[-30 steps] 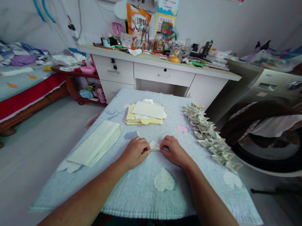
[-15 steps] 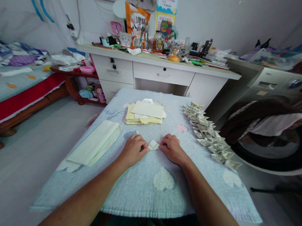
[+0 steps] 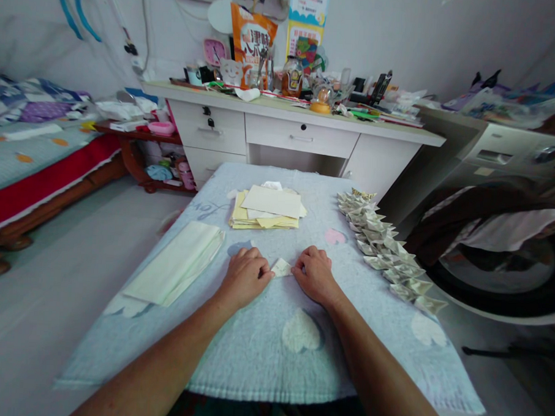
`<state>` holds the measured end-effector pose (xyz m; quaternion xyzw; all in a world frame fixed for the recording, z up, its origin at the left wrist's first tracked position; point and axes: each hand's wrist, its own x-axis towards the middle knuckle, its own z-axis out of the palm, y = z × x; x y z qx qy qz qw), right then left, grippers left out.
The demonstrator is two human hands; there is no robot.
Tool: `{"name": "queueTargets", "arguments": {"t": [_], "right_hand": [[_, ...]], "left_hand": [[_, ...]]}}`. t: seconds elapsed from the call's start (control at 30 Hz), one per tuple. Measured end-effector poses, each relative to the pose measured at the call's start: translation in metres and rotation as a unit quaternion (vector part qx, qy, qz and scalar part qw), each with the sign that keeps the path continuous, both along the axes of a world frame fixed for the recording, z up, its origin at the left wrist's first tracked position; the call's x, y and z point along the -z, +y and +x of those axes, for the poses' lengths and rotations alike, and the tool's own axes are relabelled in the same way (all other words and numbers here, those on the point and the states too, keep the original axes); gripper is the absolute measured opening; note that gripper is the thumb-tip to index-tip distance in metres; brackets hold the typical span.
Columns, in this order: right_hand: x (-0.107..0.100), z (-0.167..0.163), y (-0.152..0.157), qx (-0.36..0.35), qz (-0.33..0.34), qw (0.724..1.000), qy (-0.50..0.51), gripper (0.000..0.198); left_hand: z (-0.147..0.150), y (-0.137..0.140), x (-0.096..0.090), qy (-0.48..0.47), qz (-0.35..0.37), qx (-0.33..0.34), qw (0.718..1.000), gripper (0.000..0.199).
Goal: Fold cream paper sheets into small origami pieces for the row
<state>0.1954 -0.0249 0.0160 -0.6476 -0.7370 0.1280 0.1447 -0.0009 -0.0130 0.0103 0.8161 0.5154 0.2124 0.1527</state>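
Folded paper (image 3: 281, 268): ends hidden by L hand (image 3: 251, 272) & R hand (image 3: 313, 269), each pinching one; fold details unclear. Long axis approx. L–R, peak pointing twd desk (image 3: 389, 167).

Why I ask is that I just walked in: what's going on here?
A person's left hand and right hand pinch opposite ends of a small folded paper over a blue cloth. Beyond it lies a stack of cream and yellow paper; larger folded sheets lie to the left, and a cluster of folded paper pieces sits along the right.
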Motion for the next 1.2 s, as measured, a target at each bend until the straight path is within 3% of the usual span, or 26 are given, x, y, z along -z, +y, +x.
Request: {"name": "queueTargets", "arguments": {"t": [0.93,1.13,1.2], "right_hand": [[0.0006,-0.004,-0.0017,0.027,0.009,0.999,-0.02,0.017],[0.0013,-0.0047,-0.0012,0.027,0.013,0.999,-0.03,0.015],[0.002,-0.005,-0.0012,0.029,0.014,0.999,-0.03,0.016]], "left_hand": [[0.0065,-0.0062,-0.0065,0.092,-0.027,-0.041,0.995,0.019],[0.0072,-0.0067,-0.0031,0.08,-0.015,-0.053,0.995,0.009],[0.0062,-0.0049,-0.0002,0.056,-0.001,-0.03,0.998,0.023]]}}
